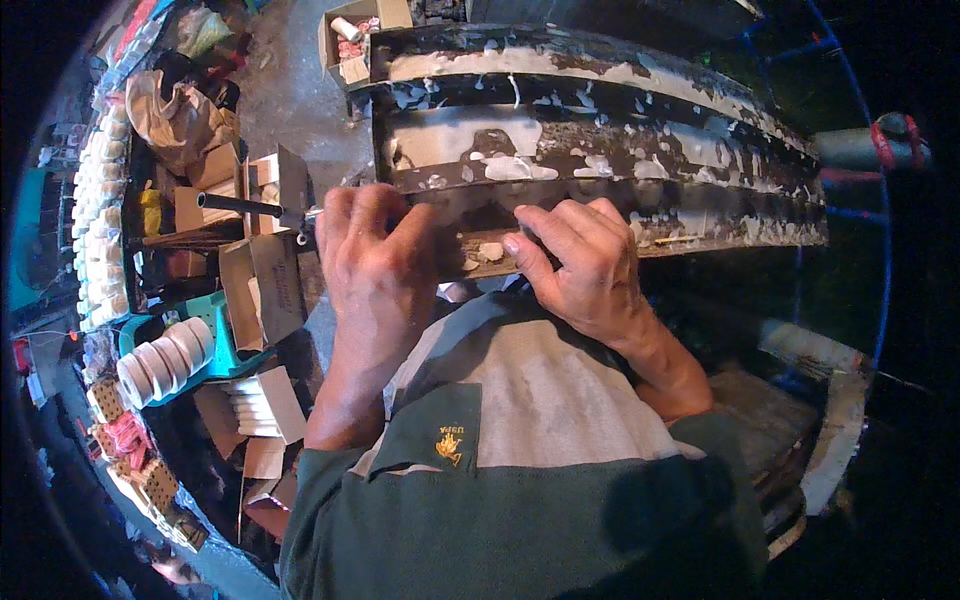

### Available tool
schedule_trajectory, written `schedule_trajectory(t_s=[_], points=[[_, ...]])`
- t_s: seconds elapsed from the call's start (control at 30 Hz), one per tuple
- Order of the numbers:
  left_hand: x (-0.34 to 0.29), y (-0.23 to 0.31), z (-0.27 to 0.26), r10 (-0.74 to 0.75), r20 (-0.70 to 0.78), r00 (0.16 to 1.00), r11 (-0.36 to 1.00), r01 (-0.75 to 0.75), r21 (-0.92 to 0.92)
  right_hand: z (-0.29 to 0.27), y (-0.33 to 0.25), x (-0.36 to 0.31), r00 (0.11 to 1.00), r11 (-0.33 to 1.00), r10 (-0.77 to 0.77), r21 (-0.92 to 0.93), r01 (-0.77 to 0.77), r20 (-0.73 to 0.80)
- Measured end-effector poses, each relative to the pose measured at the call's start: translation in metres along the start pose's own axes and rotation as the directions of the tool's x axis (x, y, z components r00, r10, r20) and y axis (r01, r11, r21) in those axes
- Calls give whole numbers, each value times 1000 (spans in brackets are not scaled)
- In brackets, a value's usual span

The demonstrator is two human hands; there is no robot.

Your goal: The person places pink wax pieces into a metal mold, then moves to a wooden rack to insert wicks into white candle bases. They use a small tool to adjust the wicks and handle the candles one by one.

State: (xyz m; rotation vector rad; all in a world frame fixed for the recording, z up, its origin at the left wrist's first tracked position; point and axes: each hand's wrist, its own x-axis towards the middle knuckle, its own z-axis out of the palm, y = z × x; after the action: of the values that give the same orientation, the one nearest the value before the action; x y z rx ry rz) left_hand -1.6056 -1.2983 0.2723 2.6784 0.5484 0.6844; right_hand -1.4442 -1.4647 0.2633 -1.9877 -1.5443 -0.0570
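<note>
A long dark metal mould-like machine (440, 150) with stepped rows lies in front of me, caked with white, wax-like residue. At its near left corner my left hand (375, 250) is closed, knuckles up, and whatever its fingers hold is hidden under them. A black-handled crank or lever (240, 205) sticks out to the left, beside that hand. My right hand (590, 255) rests over the near edge with its fingers curled and the thumb close to the forefinger. What lies in its fingers, if anything, I cannot make out. Pale flakes (490, 252) lie between my hands.
At left, white spools (165, 362) sit on a teal plastic stand (240, 345), near an open box of white candles (270, 405). Cardboard boxes (265, 290) crowd that side. Another box (335, 50) stands behind the machine's far left end. A greenish cylinder (860, 148) is at right.
</note>
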Motion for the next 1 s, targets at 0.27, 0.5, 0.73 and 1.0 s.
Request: schedule_trajectory(t_s=[0.27,0.5,0.73,1.0], points=[[-2,7,-11,-142,147,979,979,117,165,0,3,0,1000,1000,-18,-17,19,2],[-3,8,-5,-50,255,966,966,-18,258,-16,10,-11,996,989,-92,119,89,19],[-12,7,5,55,80,995,990,-64,122,-121,104,-61,921,892,390,-246,-379,-5],[-18,14,15,103,-77,992,993,-98,66,-143,160,-41,840,951,237,61,-304,488]])
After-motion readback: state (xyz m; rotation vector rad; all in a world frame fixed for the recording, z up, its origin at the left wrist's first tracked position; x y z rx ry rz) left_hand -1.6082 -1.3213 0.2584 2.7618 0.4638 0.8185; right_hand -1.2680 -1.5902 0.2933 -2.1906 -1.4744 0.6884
